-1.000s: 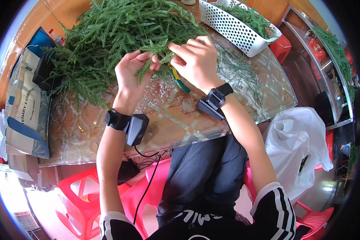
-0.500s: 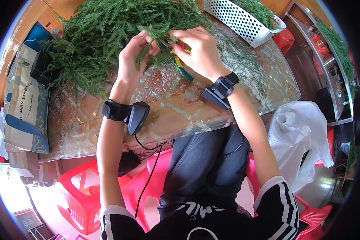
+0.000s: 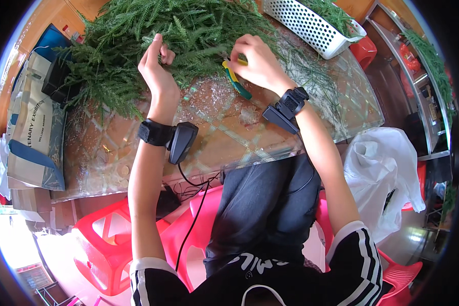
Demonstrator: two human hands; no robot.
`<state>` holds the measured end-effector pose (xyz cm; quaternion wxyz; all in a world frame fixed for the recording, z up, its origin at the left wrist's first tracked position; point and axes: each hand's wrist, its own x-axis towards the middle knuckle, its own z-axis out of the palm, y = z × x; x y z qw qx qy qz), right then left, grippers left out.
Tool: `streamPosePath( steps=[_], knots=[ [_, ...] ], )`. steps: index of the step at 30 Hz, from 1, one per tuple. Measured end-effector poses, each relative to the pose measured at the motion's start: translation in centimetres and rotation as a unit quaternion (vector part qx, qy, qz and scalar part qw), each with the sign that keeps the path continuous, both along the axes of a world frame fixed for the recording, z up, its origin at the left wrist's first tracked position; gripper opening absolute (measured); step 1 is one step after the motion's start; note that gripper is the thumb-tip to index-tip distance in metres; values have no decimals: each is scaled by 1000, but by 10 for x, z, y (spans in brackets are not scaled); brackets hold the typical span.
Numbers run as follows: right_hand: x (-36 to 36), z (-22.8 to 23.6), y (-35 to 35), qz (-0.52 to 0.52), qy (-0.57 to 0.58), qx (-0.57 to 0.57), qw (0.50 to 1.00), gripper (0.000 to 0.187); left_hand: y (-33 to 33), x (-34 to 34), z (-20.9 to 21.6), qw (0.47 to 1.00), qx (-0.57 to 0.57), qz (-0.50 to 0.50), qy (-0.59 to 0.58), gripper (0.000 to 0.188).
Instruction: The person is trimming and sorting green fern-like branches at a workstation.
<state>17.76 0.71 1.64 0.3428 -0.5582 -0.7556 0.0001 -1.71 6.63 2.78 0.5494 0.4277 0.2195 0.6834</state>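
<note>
A big heap of green feathery sprigs (image 3: 188,25), apparently artificial foliage, covers the far side of the table. At its near left edge is my left hand (image 3: 158,69), fingers apart and partly bent, with nothing visible in it. My right hand (image 3: 260,64), further right, is closed around a pair of pliers (image 3: 238,86) with yellow and green handles. One handle sticks out below the fingers toward me; the jaws are hidden by the hand and the foliage. Each wrist wears a black strap with a dark device.
A white perforated basket (image 3: 311,28) with more sprigs stands at the far right. Loose green stems and whitish bits lie on the table (image 3: 214,132). A printed bag (image 3: 33,122) stands at the left edge. A white plastic bag (image 3: 375,173) hangs at the right; a pink stool (image 3: 104,250) is below left.
The sprig that was between both hands is no longer held up there. My hands have moved apart, the left one leftward to the heap, the right slightly right with the pliers.
</note>
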Motion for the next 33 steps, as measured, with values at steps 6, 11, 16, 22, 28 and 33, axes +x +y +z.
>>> streamPosePath(
  steps=[6, 11, 16, 22, 28, 33],
  knots=[
    [-5, -7, -2, -30, -107, -46, 993, 27, 1, 3, -5, 993, -80, 7, -87, 27],
    [-5, -10, 0, -36, -107, -52, 992, 31, 0, 4, -4, 991, -97, 17, -90, 25],
    [-1, -7, 4, -64, -96, -70, 991, 29, 6, -2, -4, 990, -92, 30, -107, 25],
    [19, -5, 14, -51, 115, -82, 989, 25, 1, 2, -5, 990, -75, 80, -92, 27],
    [25, 11, 5, -44, 349, -172, 920, 27, 3, 0, -8, 991, -54, 83, -91, 29],
    [24, 18, 1, 141, 591, -143, 781, 32, 2, 3, -9, 990, -76, 88, -85, 29]
  ],
)
